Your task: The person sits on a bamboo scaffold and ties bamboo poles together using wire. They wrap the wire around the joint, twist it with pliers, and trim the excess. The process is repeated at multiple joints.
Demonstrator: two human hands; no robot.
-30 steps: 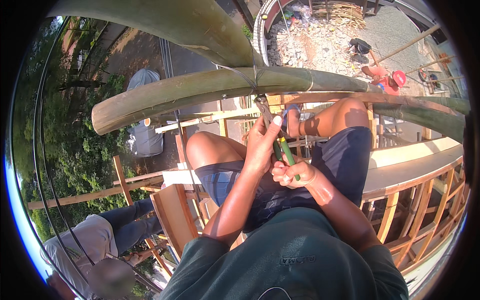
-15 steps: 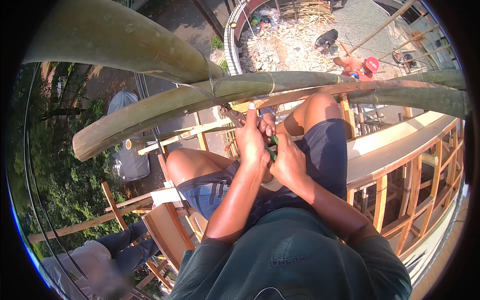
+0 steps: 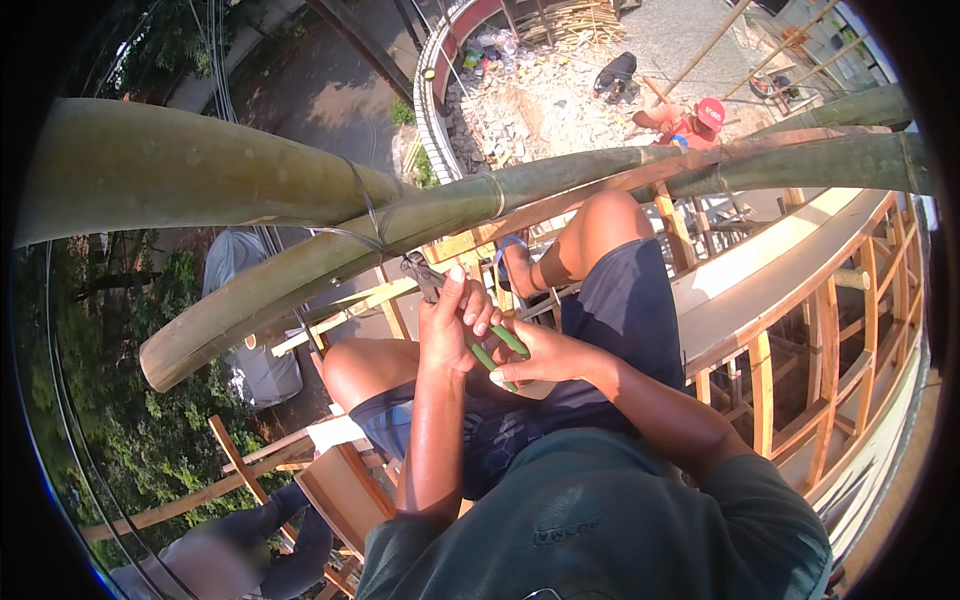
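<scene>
Cutting pliers (image 3: 432,276) with green handles reach up to a wire tie (image 3: 375,232) at the junction of a horizontal green bamboo pole (image 3: 450,202) and a thick bamboo pole (image 3: 200,165); the pliers' head is at the underside of the joint. My left hand (image 3: 452,320) is closed round the upper part of the pliers, thumb along the jaws' side. My right hand (image 3: 535,355) is lower, wrapped round the green handles, its thumb on the lower grip. I am seated, with both bare knees raised beneath the joint.
A curved timber frame (image 3: 820,360) runs along the right. A co-worker (image 3: 690,130) in red works below by rubble (image 3: 510,110); another person (image 3: 200,555) is at lower left. Cables (image 3: 65,390) hang at the left, above trees and a covered object (image 3: 240,270).
The bamboo joint now sits further left and lower in the picture. Both hands and the pliers have shifted left and down with it, and the right hand's fingers have loosened slightly along the handles.
</scene>
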